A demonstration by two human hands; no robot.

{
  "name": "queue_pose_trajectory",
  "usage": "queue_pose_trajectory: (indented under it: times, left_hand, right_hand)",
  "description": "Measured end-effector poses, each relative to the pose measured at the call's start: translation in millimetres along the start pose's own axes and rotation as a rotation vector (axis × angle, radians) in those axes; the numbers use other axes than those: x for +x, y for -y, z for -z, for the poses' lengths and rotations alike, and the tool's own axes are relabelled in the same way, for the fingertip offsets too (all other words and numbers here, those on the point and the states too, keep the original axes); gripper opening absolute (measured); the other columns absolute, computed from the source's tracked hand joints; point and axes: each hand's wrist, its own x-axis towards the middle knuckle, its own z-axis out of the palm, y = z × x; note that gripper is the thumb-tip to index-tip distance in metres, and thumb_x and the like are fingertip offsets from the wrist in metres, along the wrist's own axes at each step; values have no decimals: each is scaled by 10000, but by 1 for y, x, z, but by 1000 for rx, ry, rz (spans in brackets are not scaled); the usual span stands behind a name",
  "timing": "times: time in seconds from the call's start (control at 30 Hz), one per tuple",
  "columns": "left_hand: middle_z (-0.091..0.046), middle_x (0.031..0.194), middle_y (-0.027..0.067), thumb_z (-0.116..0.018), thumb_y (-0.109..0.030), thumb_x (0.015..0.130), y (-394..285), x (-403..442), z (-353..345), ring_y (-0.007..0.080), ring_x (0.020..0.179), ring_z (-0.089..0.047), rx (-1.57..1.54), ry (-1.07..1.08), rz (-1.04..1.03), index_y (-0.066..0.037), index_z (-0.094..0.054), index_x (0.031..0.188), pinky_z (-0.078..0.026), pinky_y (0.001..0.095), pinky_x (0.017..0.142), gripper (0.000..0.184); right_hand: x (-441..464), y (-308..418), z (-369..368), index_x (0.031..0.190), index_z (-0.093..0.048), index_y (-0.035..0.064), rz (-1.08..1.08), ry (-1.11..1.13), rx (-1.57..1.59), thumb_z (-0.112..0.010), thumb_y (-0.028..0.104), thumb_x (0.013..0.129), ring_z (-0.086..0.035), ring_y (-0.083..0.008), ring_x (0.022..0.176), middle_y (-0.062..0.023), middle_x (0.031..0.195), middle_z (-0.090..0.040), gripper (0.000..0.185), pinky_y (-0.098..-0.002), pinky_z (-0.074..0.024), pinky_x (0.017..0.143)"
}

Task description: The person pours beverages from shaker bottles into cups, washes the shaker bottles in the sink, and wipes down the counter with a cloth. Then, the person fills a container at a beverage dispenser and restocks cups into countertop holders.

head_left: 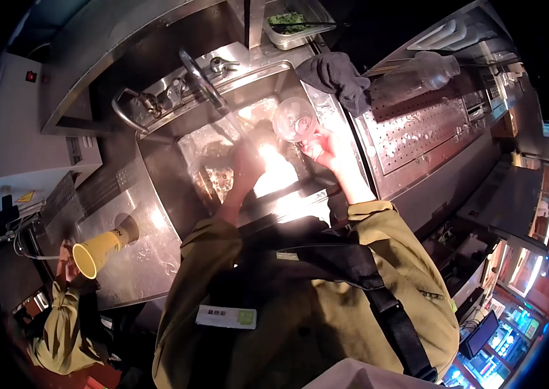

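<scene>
Over the steel sink point(158, 162), my right hand point(323, 148) grips a clear round cup point(294, 120) by its lower right side, the cup tilted with its round outline toward the camera. My left hand point(246, 167) is down in the sink, below the faucet point(203, 79). Glare and blur hide its fingers and anything it may hold. A very bright reflection lies between my two hands. Dark and shiny shapes in the basin are too washed out to name.
A dark cloth point(336, 78) lies on the sink's right rim, beside a perforated drain tray point(417, 133) and a clear pitcher point(427, 71). Greens fill a container point(287, 40) behind. At left, a co-worker's hand point(67, 260) is near a yellow cup point(96, 255) on the counter.
</scene>
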Motion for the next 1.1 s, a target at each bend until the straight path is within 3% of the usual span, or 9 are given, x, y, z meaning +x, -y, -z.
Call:
queue_pose_trajectory:
  times: [0.07,0.13,0.23,0.33,0.47,0.6,1.1]
  left_hand:
    - [-522,981,164,-653,-93,627,-13,3,4,284,906,-510,-104,-78,-130,4,-461,1007,-409,372,769,437]
    - [-536,961,158,-666,-91,623,-75,-9,36,291,927,-510,-296,-150,272,4,-519,968,-414,371,778,387]
    - [-447,1143,195,-712,-127,597,-51,-23,32,275,1031,-481,-72,-135,144,-34,-227,1290,-426,366,832,852]
    - [-393,1207,203,-742,-139,563,-25,-55,36,301,1098,-438,-317,-512,227,-16,-122,1322,-397,383,888,988]
    - [-342,1254,193,-765,-136,540,-32,-95,80,295,1132,-400,-96,-519,349,-9,-143,1318,-337,362,952,1004]
    - [-325,1263,195,-774,-127,530,-33,-118,111,296,1153,-376,-137,-674,357,-21,-122,1325,-322,362,965,1033]
    - [-299,1259,220,-767,-113,555,-44,-117,108,301,1157,-356,-227,-734,463,-50,-67,1338,-311,375,966,1052]
  right_hand:
    - [0,2,7,1055,-492,11,-5,-7,-2,-413,241,881,-544,-209,642,-127,819,-565,299,-294,-472,556]
    - [2,0,12,1060,-493,13,-19,-10,-6,-408,235,879,-541,-209,641,-127,826,-564,299,-291,-470,554]
    - [7,-7,10,1066,-494,16,-72,1,-21,-401,226,877,-536,-208,639,-128,836,-563,298,-287,-468,551]
    - [23,-29,4,1073,-496,19,-190,28,-37,-394,217,874,-531,-208,636,-129,846,-562,299,-283,-465,547]
    - [51,-79,11,1081,-498,23,-393,13,2,-385,206,870,-525,-208,633,-130,859,-560,301,-278,-462,543]
    - [67,-110,24,1082,-502,26,-478,-27,41,-381,199,867,-520,-207,628,-130,862,-559,301,-273,-458,537]
    - [116,-184,68,990,-534,24,-232,-146,91,-424,234,860,-520,-194,584,-117,757,-556,270,-270,-440,501]
